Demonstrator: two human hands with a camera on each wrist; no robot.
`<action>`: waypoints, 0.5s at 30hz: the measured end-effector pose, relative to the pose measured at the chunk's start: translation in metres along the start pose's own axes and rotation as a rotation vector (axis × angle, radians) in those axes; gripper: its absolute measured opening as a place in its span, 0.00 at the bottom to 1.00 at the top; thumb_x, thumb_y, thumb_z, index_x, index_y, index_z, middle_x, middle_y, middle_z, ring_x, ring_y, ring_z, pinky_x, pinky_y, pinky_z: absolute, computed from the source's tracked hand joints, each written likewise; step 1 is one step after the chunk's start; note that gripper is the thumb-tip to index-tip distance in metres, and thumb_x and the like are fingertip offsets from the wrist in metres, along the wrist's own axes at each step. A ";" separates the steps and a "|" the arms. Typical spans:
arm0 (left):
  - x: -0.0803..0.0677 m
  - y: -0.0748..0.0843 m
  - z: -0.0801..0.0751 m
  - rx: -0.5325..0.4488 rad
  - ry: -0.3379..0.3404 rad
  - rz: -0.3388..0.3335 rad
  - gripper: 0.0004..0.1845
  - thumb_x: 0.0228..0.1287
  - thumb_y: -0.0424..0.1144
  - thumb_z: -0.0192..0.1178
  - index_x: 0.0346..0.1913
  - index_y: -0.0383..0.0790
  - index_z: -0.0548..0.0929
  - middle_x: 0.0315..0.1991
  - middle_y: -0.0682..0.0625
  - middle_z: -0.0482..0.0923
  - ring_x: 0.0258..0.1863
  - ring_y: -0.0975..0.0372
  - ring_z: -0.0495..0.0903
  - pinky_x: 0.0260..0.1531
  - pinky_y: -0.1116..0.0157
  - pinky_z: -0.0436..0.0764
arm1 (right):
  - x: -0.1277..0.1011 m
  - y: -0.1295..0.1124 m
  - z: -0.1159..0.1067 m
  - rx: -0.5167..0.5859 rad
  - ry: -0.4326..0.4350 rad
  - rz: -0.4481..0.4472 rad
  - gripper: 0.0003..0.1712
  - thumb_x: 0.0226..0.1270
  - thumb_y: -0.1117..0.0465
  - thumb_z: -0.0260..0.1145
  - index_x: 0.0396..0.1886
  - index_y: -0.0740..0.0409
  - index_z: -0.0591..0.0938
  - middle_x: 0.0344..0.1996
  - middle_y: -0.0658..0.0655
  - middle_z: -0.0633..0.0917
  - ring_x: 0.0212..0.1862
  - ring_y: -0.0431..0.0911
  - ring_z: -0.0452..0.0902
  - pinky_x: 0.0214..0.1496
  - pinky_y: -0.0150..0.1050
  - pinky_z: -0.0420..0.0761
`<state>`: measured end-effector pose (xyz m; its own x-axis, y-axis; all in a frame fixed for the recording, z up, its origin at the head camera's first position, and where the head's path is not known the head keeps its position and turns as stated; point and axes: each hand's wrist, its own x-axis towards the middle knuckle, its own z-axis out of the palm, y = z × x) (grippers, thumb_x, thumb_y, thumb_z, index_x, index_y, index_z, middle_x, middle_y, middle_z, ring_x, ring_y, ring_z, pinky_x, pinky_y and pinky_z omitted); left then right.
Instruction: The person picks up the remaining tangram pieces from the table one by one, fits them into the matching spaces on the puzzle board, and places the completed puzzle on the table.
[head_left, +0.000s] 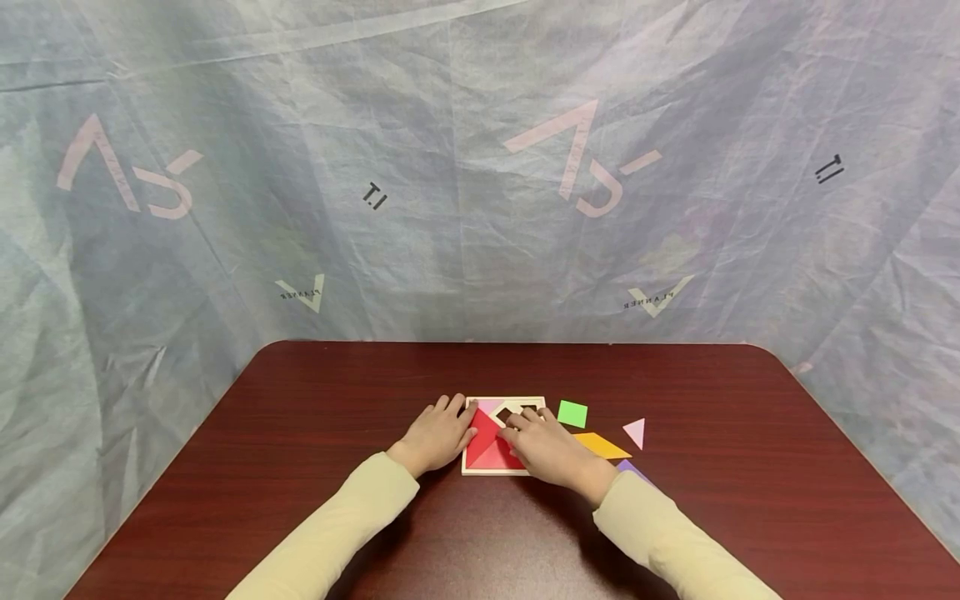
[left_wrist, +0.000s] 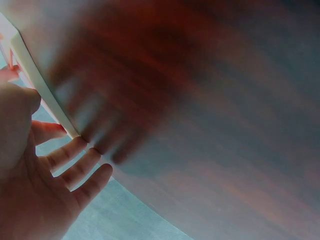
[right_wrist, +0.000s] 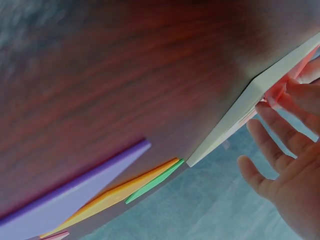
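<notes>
A square tangram tray (head_left: 491, 474) with a pale rim lies on the table. Inside it, a red triangle (head_left: 478, 433) fills the left side, a second red triangle (head_left: 497, 457) the front, and a pink piece (head_left: 489, 406) the back left corner. My left hand (head_left: 434, 435) rests at the tray's left edge, fingers spread and touching the rim (left_wrist: 46, 92). Over the tray's right half lies my right hand (head_left: 550, 450), fingertips down on the pieces. It hides much of that half. In the right wrist view its fingers (right_wrist: 285, 132) look loosely extended over the red pieces.
Right of the tray lie a green square (head_left: 573, 414), an orange parallelogram (head_left: 602, 446), a small pink triangle (head_left: 635, 433) and a purple piece (head_left: 633, 470), partly behind the right sleeve. A printed grey cloth (head_left: 450, 250) hangs behind the dark red table (head_left: 337, 392).
</notes>
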<state>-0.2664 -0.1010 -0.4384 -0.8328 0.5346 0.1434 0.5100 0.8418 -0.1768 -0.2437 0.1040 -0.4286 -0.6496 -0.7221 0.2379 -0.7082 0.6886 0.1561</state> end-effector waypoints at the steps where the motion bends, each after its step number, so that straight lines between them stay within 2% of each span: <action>1: 0.000 0.000 0.000 0.001 -0.002 0.000 0.24 0.68 0.51 0.46 0.62 0.42 0.70 0.52 0.44 0.68 0.48 0.52 0.70 0.44 0.57 0.75 | 0.000 0.000 0.000 0.001 0.002 -0.001 0.13 0.60 0.58 0.63 0.45 0.51 0.81 0.42 0.53 0.80 0.47 0.50 0.74 0.48 0.47 0.72; 9: 0.000 0.000 0.000 0.003 -0.010 -0.001 0.24 0.68 0.51 0.46 0.62 0.42 0.70 0.53 0.44 0.68 0.48 0.53 0.69 0.44 0.58 0.74 | 0.000 0.000 0.001 0.007 0.016 -0.002 0.13 0.59 0.58 0.64 0.44 0.50 0.82 0.41 0.52 0.81 0.46 0.49 0.74 0.48 0.47 0.71; 15: 0.000 0.000 0.000 -0.002 -0.027 -0.005 0.25 0.69 0.51 0.45 0.63 0.42 0.69 0.53 0.44 0.67 0.49 0.53 0.69 0.45 0.58 0.74 | 0.002 0.001 0.002 0.011 0.048 0.004 0.11 0.54 0.58 0.68 0.39 0.49 0.82 0.34 0.49 0.82 0.42 0.47 0.75 0.48 0.48 0.70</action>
<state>-0.2669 -0.1008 -0.4385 -0.8410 0.5279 0.1185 0.5059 0.8449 -0.1737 -0.2464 0.1034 -0.4298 -0.6382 -0.7154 0.2846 -0.7092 0.6901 0.1444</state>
